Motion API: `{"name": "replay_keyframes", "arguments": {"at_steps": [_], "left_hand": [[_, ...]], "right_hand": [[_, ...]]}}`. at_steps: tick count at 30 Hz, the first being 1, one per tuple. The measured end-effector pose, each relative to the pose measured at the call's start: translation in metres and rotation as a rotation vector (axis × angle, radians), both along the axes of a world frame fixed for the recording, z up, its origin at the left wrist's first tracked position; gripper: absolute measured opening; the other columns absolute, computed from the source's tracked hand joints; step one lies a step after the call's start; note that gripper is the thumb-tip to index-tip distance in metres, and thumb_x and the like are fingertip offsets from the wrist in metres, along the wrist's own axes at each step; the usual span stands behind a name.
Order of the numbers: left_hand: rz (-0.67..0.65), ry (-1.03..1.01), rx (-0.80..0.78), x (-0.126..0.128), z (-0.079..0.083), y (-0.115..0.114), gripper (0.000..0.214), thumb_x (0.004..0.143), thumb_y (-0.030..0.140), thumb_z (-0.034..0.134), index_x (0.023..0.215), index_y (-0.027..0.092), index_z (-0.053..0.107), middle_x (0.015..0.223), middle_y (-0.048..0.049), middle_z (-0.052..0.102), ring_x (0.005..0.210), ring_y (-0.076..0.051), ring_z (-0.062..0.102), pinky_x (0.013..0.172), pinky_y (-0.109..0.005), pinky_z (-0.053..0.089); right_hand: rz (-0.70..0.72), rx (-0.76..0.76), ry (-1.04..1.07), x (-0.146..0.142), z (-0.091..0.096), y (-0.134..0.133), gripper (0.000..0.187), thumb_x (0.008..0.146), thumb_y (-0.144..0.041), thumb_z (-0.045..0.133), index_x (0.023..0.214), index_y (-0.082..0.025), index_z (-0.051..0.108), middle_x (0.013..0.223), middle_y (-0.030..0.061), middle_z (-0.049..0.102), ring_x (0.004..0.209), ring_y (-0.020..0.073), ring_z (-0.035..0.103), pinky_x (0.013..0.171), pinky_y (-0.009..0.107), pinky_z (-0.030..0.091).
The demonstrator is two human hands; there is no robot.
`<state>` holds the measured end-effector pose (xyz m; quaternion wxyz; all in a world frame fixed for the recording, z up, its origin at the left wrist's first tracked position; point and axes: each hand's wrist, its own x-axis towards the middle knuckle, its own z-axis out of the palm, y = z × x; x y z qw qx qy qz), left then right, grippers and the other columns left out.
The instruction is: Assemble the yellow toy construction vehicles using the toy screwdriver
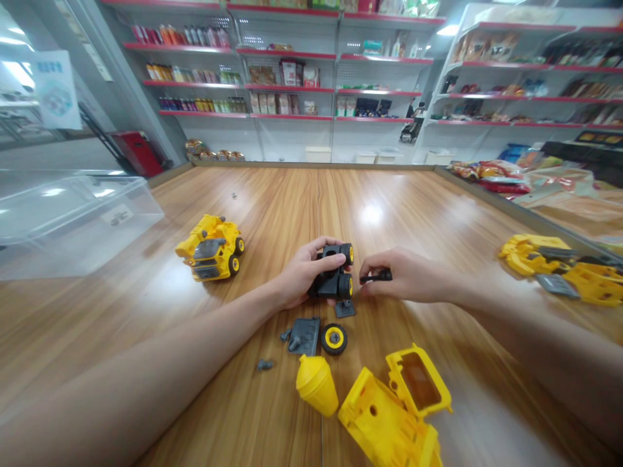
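Over the wood counter (272,207), left hand (304,275) clenches the black wheeled toy chassis (331,275); right hand (406,275) pinches a black screw (376,277), long axis aimed leftward at the chassis, tip just short of it.

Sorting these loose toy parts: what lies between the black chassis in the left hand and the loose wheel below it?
In the head view, a small grey plastic bracket lies there, between the black chassis and the loose yellow-hubbed wheel.
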<state>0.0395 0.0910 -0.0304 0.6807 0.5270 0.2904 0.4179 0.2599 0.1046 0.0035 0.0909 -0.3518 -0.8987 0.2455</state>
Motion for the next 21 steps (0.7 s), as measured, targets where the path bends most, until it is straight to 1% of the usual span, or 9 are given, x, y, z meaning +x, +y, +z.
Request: {"name": "replay_keyframes", "arguments": {"at_steps": [2, 6, 9, 11, 14, 16, 18, 21], "left_hand": [[0.018, 0.002, 0.007, 0.000, -0.001, 0.000, 0.037, 0.082, 0.036, 0.067, 0.112, 0.020, 0.051, 0.092, -0.0061, 0.064, 0.061, -0.017, 0.065, 0.037, -0.026, 0.053], [0.026, -0.001, 0.007, 0.000, -0.002, 0.000, 0.039, 0.082, 0.038, 0.068, 0.113, 0.020, 0.052, 0.091, -0.0063, 0.064, 0.064, -0.019, 0.066, 0.039, -0.024, 0.053], [0.028, -0.025, 0.003, -0.001, -0.001, 0.000, 0.037, 0.081, 0.036, 0.069, 0.111, 0.019, 0.053, 0.089, -0.0058, 0.066, 0.064, -0.017, 0.066, 0.043, -0.023, 0.053], [0.043, -0.047, -0.019, -0.001, 0.000, 0.001, 0.035, 0.081, 0.035, 0.069, 0.108, 0.019, 0.054, 0.088, -0.0049, 0.066, 0.062, -0.016, 0.066, 0.045, -0.022, 0.054], [0.067, -0.077, -0.043, -0.001, 0.002, 0.001, 0.032, 0.082, 0.034, 0.067, 0.106, 0.019, 0.053, 0.086, -0.0040, 0.066, 0.057, -0.014, 0.064, 0.042, -0.022, 0.052], [0.067, -0.085, -0.042, -0.001, 0.003, 0.001, 0.031, 0.083, 0.034, 0.066, 0.107, 0.019, 0.052, 0.086, -0.0041, 0.065, 0.057, -0.015, 0.064, 0.039, -0.022, 0.051], [0.062, -0.082, -0.040, -0.001, 0.004, 0.001, 0.031, 0.083, 0.033, 0.065, 0.107, 0.018, 0.051, 0.087, -0.0047, 0.064, 0.057, -0.016, 0.064, 0.037, -0.023, 0.051], [0.051, -0.091, -0.042, -0.003, 0.003, 0.002, 0.028, 0.085, 0.032, 0.062, 0.106, 0.018, 0.051, 0.089, -0.0058, 0.063, 0.058, -0.017, 0.065, 0.035, -0.023, 0.050]], "right_hand": [[0.025, 0.037, 0.100, -0.005, -0.011, -0.002, 0.019, 0.087, -0.032, 0.064, 0.097, -0.017, 0.069, 0.086, 0.0024, 0.072, 0.073, 0.0142, 0.064, 0.065, 0.023, 0.044], [0.147, 0.132, 0.162, -0.010, -0.029, -0.005, 0.016, 0.089, -0.022, 0.061, 0.100, -0.018, 0.072, 0.097, 0.0074, 0.071, 0.086, 0.0180, 0.066, 0.077, 0.027, 0.048], [0.187, 0.173, 0.205, -0.009, -0.033, -0.005, 0.018, 0.091, -0.021, 0.059, 0.101, -0.019, 0.073, 0.096, 0.0077, 0.071, 0.088, 0.0187, 0.067, 0.079, 0.029, 0.050], [0.202, 0.173, 0.224, -0.009, -0.034, -0.005, 0.021, 0.092, -0.024, 0.059, 0.107, -0.021, 0.073, 0.097, 0.0071, 0.071, 0.088, 0.0185, 0.067, 0.080, 0.030, 0.051], [0.227, 0.162, 0.236, -0.010, -0.035, -0.007, 0.025, 0.092, -0.028, 0.061, 0.114, -0.024, 0.071, 0.107, 0.0064, 0.070, 0.096, 0.0194, 0.067, 0.086, 0.032, 0.051], [0.221, 0.168, 0.241, -0.012, -0.037, -0.008, 0.025, 0.091, -0.029, 0.063, 0.113, -0.025, 0.071, 0.112, 0.0056, 0.069, 0.101, 0.0200, 0.066, 0.090, 0.032, 0.051], [0.195, 0.180, 0.241, -0.014, -0.039, -0.009, 0.022, 0.090, -0.030, 0.064, 0.110, -0.024, 0.072, 0.111, 0.0055, 0.069, 0.100, 0.0200, 0.066, 0.089, 0.031, 0.051], [0.155, 0.211, 0.238, -0.015, -0.040, -0.010, 0.018, 0.089, -0.029, 0.064, 0.101, -0.020, 0.073, 0.097, 0.0057, 0.071, 0.088, 0.0181, 0.067, 0.079, 0.028, 0.051]]}}
